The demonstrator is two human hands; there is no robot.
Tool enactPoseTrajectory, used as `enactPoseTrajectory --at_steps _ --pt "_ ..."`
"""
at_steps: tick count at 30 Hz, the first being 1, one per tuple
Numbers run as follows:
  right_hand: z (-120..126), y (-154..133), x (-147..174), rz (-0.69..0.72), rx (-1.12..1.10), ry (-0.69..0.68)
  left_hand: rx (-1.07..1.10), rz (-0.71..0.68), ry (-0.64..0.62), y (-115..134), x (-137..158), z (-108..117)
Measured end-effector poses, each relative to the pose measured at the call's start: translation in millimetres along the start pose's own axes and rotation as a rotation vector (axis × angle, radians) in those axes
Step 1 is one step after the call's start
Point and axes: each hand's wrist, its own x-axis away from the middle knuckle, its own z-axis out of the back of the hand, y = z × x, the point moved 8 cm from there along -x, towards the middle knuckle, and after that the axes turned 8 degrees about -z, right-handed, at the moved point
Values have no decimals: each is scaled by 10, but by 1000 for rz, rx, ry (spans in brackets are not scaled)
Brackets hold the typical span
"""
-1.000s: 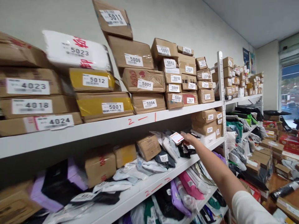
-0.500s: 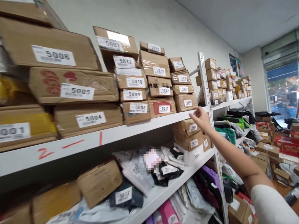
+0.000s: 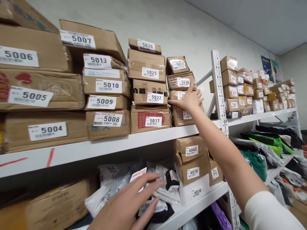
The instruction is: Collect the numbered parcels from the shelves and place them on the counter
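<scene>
My right hand point(image 3: 188, 99) is at a stack of cardboard boxes on the upper shelf. Its fingers are spread across the box front, thumb at the left edge and fingertips toward the right. It partly covers the label of the box point(image 3: 174, 95) below the box labelled 5030 point(image 3: 172, 82). Another box point(image 3: 177, 116) sits underneath, and the box labelled 5031 point(image 3: 171, 65) tops the stack. Lower down, my left hand point(image 3: 127, 201) hangs open with fingers apart, in front of plastic-wrapped parcels point(image 3: 96, 202); whether it touches them I cannot tell.
A white shelf board point(image 3: 144, 138) carries several more labelled box stacks to the left. Boxes labelled 4042 point(image 3: 179, 147) and 4039 point(image 3: 181, 166) stand on the shelf below. A white perforated post point(image 3: 217, 86) rises right of my right hand. Further racks hold boxes and bagged parcels point(image 3: 254, 164).
My right hand has moved from the shelf edge near the post up onto the box stack. My left hand has come into view from below. The camera has turned right and closer.
</scene>
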Motion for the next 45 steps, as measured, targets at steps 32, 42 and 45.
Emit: enactPoseTrajectory --at_steps 32,42,45 --pt "442 893 -444 -66 -253 190 -356 337 -164 -631 -2665 -481" --pt "612 888 -629 -15 -283 205 -447 99 -84 -560 -2596 -338" --pt "614 894 -714 41 -254 207 -456 78 -45 -432 -2527 -188"
